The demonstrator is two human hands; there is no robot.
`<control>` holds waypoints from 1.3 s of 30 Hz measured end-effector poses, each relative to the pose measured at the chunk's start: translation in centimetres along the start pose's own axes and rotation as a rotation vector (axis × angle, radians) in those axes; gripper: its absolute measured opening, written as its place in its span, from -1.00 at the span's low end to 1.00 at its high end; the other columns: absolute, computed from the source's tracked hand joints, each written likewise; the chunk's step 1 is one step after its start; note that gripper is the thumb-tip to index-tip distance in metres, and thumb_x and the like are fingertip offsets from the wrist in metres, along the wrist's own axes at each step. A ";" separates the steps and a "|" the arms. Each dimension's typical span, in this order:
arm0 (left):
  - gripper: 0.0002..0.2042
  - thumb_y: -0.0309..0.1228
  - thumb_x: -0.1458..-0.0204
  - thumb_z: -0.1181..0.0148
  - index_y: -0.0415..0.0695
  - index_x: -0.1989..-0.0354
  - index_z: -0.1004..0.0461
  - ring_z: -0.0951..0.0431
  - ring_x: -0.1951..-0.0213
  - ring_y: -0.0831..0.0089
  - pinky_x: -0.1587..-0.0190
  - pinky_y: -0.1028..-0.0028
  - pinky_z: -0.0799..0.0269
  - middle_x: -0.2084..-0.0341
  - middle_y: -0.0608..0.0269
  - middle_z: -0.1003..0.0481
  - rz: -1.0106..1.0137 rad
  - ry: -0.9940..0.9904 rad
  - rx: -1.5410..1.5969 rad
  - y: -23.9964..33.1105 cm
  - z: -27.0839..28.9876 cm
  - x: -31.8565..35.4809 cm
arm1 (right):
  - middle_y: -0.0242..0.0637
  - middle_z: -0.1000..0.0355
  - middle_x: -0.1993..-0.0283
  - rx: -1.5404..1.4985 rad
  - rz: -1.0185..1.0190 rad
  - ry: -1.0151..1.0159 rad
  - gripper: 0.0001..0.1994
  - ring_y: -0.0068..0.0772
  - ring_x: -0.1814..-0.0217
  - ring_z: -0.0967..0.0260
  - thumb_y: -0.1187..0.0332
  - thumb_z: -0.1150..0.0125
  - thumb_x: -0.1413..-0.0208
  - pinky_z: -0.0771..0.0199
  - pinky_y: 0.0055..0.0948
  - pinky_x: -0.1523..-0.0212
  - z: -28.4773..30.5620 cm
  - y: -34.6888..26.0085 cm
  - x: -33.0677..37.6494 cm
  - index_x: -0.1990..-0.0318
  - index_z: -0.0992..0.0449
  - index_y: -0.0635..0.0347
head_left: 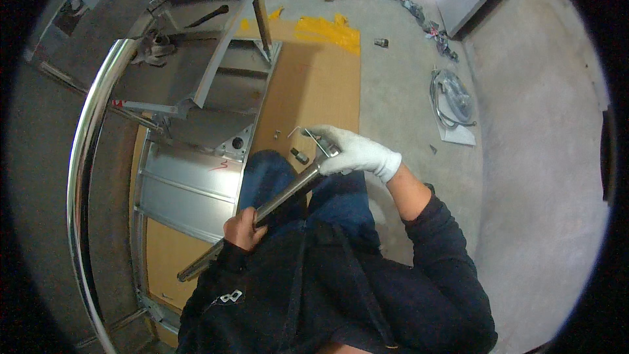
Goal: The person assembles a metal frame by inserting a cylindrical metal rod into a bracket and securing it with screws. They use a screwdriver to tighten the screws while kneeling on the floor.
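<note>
While the bare left hand [244, 229] grips a metal tube [287, 190] around its lower half, the right hand [359, 153], in a white glove, grasps the tube's upper end with a thin bent key [318, 143] at its fingers. The tube slants across the lap, from the right hand down past the left hand. Whether the key touches the tube, I cannot tell. Just left of the right hand, small screws [277, 135] lie on cardboard [327, 92], with a dark fitting [299, 156] between them and the tube. Up and left of the left hand is a silver panel [187, 190]; farther left of it stands a shiny rail [75, 157]. Well beyond the right hand, yellow plastic [331, 31] lies on the cardboard; off to that hand's right, a clear bag [453, 95] rests near the wall [537, 157].
</note>
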State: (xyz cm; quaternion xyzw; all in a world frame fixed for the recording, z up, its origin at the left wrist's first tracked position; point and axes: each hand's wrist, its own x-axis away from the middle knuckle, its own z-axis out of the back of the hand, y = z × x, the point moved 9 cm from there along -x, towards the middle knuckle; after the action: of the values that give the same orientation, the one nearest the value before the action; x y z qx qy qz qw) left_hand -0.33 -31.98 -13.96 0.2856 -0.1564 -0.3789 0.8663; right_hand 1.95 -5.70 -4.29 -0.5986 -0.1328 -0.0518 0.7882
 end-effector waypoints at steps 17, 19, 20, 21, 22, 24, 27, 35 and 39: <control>-0.58 -0.18 0.22 -0.35 -0.13 0.27 -0.34 -0.50 0.44 0.01 0.42 0.21 -0.40 0.51 0.00 -0.47 0.301 -0.021 -0.144 -7.8 3.6 -1.9 | 0.03 -0.36 -0.02 0.453 -0.465 0.420 -0.14 0.00 -0.02 -0.34 -0.03 -0.36 0.38 -0.34 -0.10 -0.04 11.3 18.2 -11.4 -0.17 -0.24 0.13; -0.60 -0.21 0.20 -0.34 -0.13 0.24 -0.34 -0.51 0.50 0.07 0.44 0.25 -0.41 0.56 0.04 -0.47 0.242 0.017 -0.173 -6.6 4.4 -3.2 | 0.00 -0.32 -0.06 0.596 -0.560 0.438 -0.14 0.00 -0.08 -0.29 -0.02 -0.36 0.38 -0.31 -0.06 -0.05 9.7 20.9 -12.7 -0.18 -0.22 0.09; -0.60 -0.22 0.19 -0.33 -0.13 0.23 -0.34 -0.51 0.51 0.10 0.45 0.26 -0.41 0.57 0.05 -0.47 0.237 0.016 -0.170 -6.4 4.6 -3.5 | -0.02 -0.30 -0.08 0.665 -0.604 0.443 -0.14 -0.01 -0.11 -0.27 -0.02 -0.36 0.37 -0.29 -0.04 -0.05 8.8 22.2 -13.0 -0.18 -0.22 0.07; -0.60 -0.23 0.19 -0.33 -0.13 0.22 -0.34 -0.52 0.52 0.12 0.45 0.28 -0.41 0.58 0.07 -0.47 0.230 0.016 -0.167 -6.2 4.8 -3.9 | -0.09 -0.27 -0.10 0.657 -0.617 0.431 -0.15 0.03 -0.16 -0.21 -0.02 -0.35 0.33 -0.25 0.04 -0.05 7.9 23.5 -13.4 -0.21 -0.17 -0.01; -0.60 -0.23 0.18 -0.33 -0.12 0.22 -0.33 -0.53 0.51 0.12 0.44 0.29 -0.41 0.56 0.06 -0.47 0.271 -0.010 -0.137 -6.3 4.7 -4.1 | -0.11 -0.28 -0.08 0.717 -0.578 0.473 -0.19 0.00 -0.16 -0.22 -0.02 -0.34 0.31 -0.25 0.05 -0.04 7.7 23.5 -13.6 -0.19 -0.21 -0.01; -0.59 -0.22 0.18 -0.34 -0.13 0.23 -0.34 -0.52 0.49 0.07 0.43 0.27 -0.41 0.54 0.05 -0.48 0.307 -0.009 -0.102 -6.0 4.8 -5.0 | -0.15 -0.32 -0.05 0.834 -0.504 0.562 -0.26 -0.06 -0.15 -0.23 -0.02 -0.33 0.26 -0.25 0.07 -0.02 7.2 23.4 -13.7 -0.15 -0.27 -0.01; -0.58 -0.18 0.19 -0.34 -0.16 0.24 -0.35 -0.50 0.49 -0.01 0.43 0.21 -0.41 0.54 0.03 -0.48 0.328 0.047 -0.042 -5.4 5.5 -6.8 | -0.17 -0.40 0.08 0.795 -0.500 0.244 -0.40 -0.11 -0.05 -0.34 -0.01 -0.28 0.17 -0.32 0.02 0.05 3.4 20.2 -15.8 -0.05 -0.37 0.05; -0.56 -0.26 0.22 -0.37 -0.19 0.21 -0.35 -0.50 0.48 0.05 0.45 0.25 -0.39 0.52 0.02 -0.45 -0.044 0.057 0.011 7.6 8.5 -15.4 | -0.11 -0.50 0.14 0.765 -0.260 0.178 -0.70 -0.15 0.12 -0.47 0.20 -0.05 -0.01 -0.48 -0.24 0.18 -5.8 23.7 -15.4 0.17 -0.52 0.16; -0.53 -0.32 0.26 -0.39 -0.19 0.18 -0.34 -0.50 0.45 0.05 0.43 0.28 -0.40 0.50 0.01 -0.44 -0.358 0.119 0.026 16.4 10.7 -17.3 | -0.15 -0.49 0.26 0.286 -0.118 0.344 -0.70 -0.30 0.27 -0.47 0.26 -0.04 0.02 -0.47 -0.35 0.37 -0.8 22.6 -14.1 0.18 -0.47 0.24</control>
State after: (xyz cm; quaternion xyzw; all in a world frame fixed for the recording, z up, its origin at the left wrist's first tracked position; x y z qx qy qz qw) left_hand -7.78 -14.08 3.55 0.3419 -0.0567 -0.5074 0.7890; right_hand -6.01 -1.29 -29.28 -0.4543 -0.0375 -0.1797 0.8717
